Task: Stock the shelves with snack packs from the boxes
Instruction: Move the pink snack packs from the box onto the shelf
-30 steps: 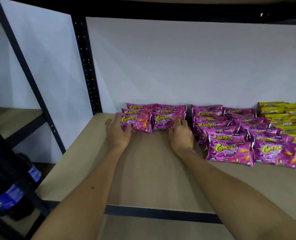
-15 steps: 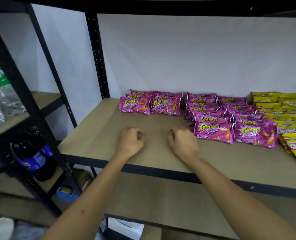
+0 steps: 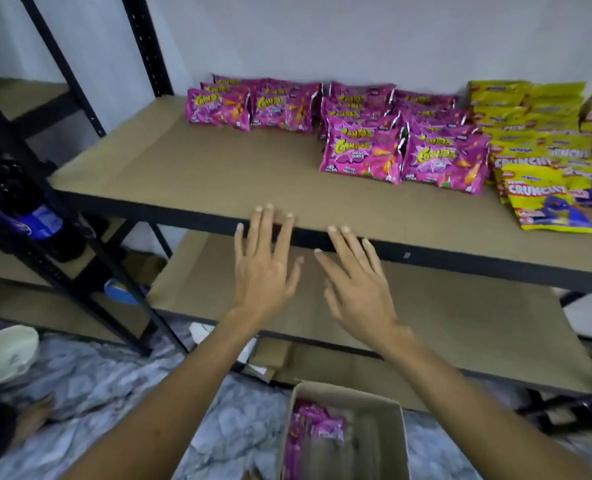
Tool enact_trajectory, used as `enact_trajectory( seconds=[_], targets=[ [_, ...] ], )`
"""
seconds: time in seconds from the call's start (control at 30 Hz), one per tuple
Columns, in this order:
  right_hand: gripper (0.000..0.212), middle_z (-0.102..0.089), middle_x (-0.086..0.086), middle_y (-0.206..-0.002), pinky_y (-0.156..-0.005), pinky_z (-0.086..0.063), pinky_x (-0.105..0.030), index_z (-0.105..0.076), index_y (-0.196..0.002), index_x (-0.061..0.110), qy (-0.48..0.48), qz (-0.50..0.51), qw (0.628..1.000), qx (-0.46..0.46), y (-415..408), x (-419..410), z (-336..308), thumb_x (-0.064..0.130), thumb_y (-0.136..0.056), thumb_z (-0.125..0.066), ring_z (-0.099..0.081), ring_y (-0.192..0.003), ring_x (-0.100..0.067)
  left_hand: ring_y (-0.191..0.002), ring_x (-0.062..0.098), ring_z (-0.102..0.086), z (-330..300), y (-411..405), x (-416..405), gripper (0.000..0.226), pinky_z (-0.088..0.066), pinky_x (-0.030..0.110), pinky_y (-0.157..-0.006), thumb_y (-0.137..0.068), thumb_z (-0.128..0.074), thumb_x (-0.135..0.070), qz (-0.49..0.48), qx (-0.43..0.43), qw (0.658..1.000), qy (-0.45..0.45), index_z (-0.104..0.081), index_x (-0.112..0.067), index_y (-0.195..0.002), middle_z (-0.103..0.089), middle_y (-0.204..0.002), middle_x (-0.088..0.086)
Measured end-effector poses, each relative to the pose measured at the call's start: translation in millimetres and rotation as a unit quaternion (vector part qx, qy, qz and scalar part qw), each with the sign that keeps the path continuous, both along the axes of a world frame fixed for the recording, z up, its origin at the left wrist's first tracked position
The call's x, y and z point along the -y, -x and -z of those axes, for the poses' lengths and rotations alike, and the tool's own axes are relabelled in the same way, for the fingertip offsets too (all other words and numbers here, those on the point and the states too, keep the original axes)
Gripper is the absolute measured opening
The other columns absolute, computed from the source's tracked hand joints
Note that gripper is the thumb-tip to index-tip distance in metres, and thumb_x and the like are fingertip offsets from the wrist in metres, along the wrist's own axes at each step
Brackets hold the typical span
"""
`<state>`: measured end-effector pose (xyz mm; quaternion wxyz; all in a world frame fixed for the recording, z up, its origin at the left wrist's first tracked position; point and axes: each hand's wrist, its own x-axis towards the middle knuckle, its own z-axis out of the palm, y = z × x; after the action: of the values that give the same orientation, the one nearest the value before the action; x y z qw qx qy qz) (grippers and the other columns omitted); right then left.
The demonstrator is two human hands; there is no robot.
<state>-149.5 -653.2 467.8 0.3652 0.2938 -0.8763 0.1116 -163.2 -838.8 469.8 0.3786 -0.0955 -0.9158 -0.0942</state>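
Matte fibreboard shelf (image 3: pixel 218 174), glossy pink snack packs (image 3: pixel 360 157), cardboard box (image 3: pixel 343 400), empty splayed left hand (image 3: pixel 265 268)

Single head view, close, looking forward and down over shelf (image 3: pixel 190 174) front to box (image 3: pixel 343 434) below.

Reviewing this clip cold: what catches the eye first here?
Two bare hands, left and right, spread open and empty in front of the shelf edge. Behind them, pink snack packs lie in rows on the shelf beside yellow packs; more pink packs sit in the cardboard box below.
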Motion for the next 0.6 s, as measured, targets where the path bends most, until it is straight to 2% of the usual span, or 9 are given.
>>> enact_trajectory(
  seconds=[0.07, 0.13, 0.2, 0.27, 0.33, 0.43, 0.5, 0.57, 0.6],
  targets=[
    [0.056, -0.031, -0.017, -0.155, -0.117, -0.026, -0.050, -0.053, -0.136, 0.010, -0.004, -0.023, 0.998, 0.053, -12.2, -19.2, 26.2, 0.009, -0.080, -0.054, -0.024, -0.146, -0.032, -0.148, 0.038, -0.009, 20.2, -15.9, -14.1, 0.072, -0.024, 0.057, -0.113, -0.088, -0.052, -0.031, -0.008, 0.024, 1.000, -0.008, -0.023, -0.011, -0.152, -0.014, -0.157, 0.025],
    [0.058, -0.035, -0.021, -0.152, -0.112, -0.033, -0.051, -0.050, -0.137, 0.010, 0.019, -0.029, 0.986, 0.161, -29.4, -41.0, 62.9, 0.007, -0.079, -0.055, -0.032, -0.142, -0.037, -0.148, 0.038, -0.003, 51.5, -34.0, -27.2, 0.074, -0.025, 0.058, -0.113, -0.086, -0.055, -0.021, 0.003, 0.087, 0.996, -0.019, -0.024, -0.012, -0.152, -0.006, -0.158, 0.026],
    [0.058, -0.042, -0.021, -0.147, -0.106, -0.042, -0.050, -0.048, -0.139, 0.008, 0.042, -0.004, 0.950, 0.309, -50.6, -64.4, 96.7, 0.004, -0.082, -0.055, -0.043, -0.134, -0.039, -0.147, 0.040, -0.009, 91.3, -54.9, -40.2, 0.071, -0.030, 0.061, -0.109, -0.082, -0.057, -0.012, 0.035, 0.185, 0.982, -0.032, -0.032, -0.011, -0.149, -0.011, -0.157, 0.027],
    [0.059, -0.047, -0.018, -0.143, -0.101, -0.046, -0.039, -0.047, -0.141, 0.009, 0.036, 0.039, 0.899, 0.436, -66.5, -92.5, 128.3, 0.002, -0.084, -0.053, -0.051, -0.126, -0.035, -0.140, 0.046, -0.027, 136.4, -75.0, -56.0, 0.062, -0.041, 0.060, -0.101, -0.081, -0.051, -0.015, 0.052, 0.278, 0.958, -0.057, -0.043, -0.008, -0.142, -0.026, -0.151, 0.031],
    [0.059, -0.053, -0.017, -0.137, -0.095, -0.048, -0.038, -0.046, -0.143, 0.013, 0.015, 0.074, 0.857, 0.511, -78.6, -122.3, 163.3, 0.007, -0.084, -0.053, -0.056, -0.118, -0.036, -0.129, 0.046, -0.044, 178.3, -95.2, -74.2, 0.056, -0.049, 0.053, -0.094, -0.084, -0.042, -0.025, 0.045, 0.372, 0.921, -0.103, -0.051, -0.009, -0.137, -0.038, -0.144, 0.031],
    [0.056, -0.059, -0.016, -0.130, -0.093, -0.050, -0.043, -0.045, -0.142, 0.018, -0.020, 0.119, 0.803, 0.584, -99.7, -158.7, 217.1, 0.019, -0.087, -0.055, -0.059, -0.114, -0.036, -0.114, 0.039, -0.057, 228.3, -126.2, -101.9, 0.044, -0.051, 0.042, -0.089, -0.082, -0.049, -0.022, 0.050, 0.512, 0.842, -0.165, -0.061, -0.008, -0.122, -0.057, -0.126, 0.025],
    [0.046, -0.058, -0.017, -0.129, -0.096, -0.047, -0.041, -0.047, -0.139, 0.010, -0.017, 0.139, 0.756, 0.639, -119.8, -171.3, 243.4, 0.015, -0.093, -0.053, -0.057, -0.116, -0.035, -0.108, 0.034, -0.061, 254.4, -145.8, -115.0, 0.037, -0.049, 0.038, -0.090, -0.084, -0.054, -0.021, 0.045, 0.593, 0.782, -0.188, -0.065, -0.005, -0.115, -0.066, -0.114, 0.020],
    [0.034, -0.057, -0.015, -0.123, -0.094, -0.045, -0.036, -0.048, -0.131, 0.002, -0.018, 0.155, 0.708, 0.689, -138.5, -182.8, 275.5, 0.012, -0.099, -0.048, -0.055, -0.117, -0.032, -0.112, 0.030, -0.059, 287.8, -159.5, -121.8, 0.029, -0.044, 0.032, -0.093, -0.089, -0.061, -0.014, 0.040, 0.660, 0.729, -0.175, -0.066, -0.005, -0.116, -0.066, -0.118, 0.015],
    [0.031, -0.057, -0.012, -0.119, -0.091, -0.045, -0.032, -0.049, -0.128, 0.000, -0.018, 0.160, 0.696, 0.699, -145.9, -187.8, 291.2, 0.012, -0.100, -0.046, -0.056, -0.116, -0.031, -0.114, 0.028, -0.058, 307.0, -163.7, -124.0, 0.027, -0.042, 0.030, -0.093, -0.090, -0.061, -0.014, 0.044, 0.685, 0.710, -0.158, -0.066, -0.007, -0.116, -0.065, -0.120, 0.013]
  ],
)
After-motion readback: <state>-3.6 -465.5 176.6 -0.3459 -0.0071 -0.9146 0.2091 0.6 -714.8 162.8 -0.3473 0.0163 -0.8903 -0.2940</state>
